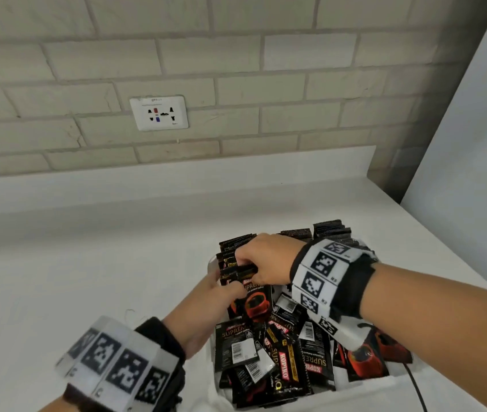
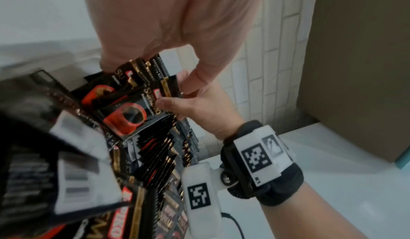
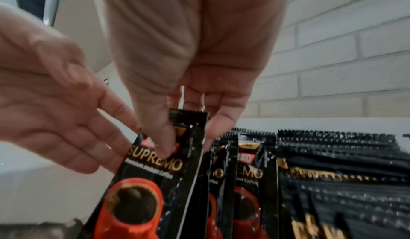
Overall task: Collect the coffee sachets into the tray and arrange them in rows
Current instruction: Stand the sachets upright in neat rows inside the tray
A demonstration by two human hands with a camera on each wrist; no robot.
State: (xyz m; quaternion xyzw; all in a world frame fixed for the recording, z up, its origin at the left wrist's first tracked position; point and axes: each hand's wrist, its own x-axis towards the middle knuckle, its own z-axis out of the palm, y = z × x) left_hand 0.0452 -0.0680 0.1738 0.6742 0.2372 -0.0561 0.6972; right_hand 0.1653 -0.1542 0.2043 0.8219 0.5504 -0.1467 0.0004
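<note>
White laminate bench [image 1: 87,278] under a pale brick wall; white wall socket [image 1: 159,113] above. White shallow plastic tray [image 1: 211,264] at near right of bench, rim mostly buried under its load.

Inside tray: loose heap of black foil coffee sachets with red cup print [image 1: 278,352] lying flat and crossed at the near end; upright rows of same sachets [image 1: 328,230], serrated tops up, packed along the far end. Thin black cable [image 1: 414,385] trailing off the near right corner.

Right hand [image 1: 266,263] reaching over the heap to the far-left row, thumb and forefinger pinching the top seam of one upright sachet [image 3: 188,137]. Left hand [image 1: 206,304] beside it, fingers [image 3: 106,123] loosely spread and propping the face of the front sachet [image 3: 142,181]; looks like a touch only, not a grip, though the blur leaves that unsure.

Step in hand, as judged: collecting done, row-building under way at the left column.

Next move calls for: seating pinched sachet square against its neighbours, left hand keeping row from fanning forward, then drawing another from the heap.
</note>
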